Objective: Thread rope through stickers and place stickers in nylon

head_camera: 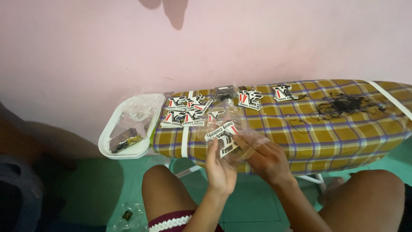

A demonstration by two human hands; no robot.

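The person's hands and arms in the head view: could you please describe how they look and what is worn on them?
Both the left hand and the right hand are bare, with no gloves. The forearms are uncovered too, with no sleeves in view. No rings, watch or bracelets can be made out.

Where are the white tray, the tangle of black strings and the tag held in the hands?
white tray (112, 124), head view, left rim.
tangle of black strings (343, 104), head view, middle.
tag (223, 134), head view, printed face.

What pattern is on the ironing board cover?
The ironing board cover is a mustard-yellow plaid with purple and white lines, seen in the head view.
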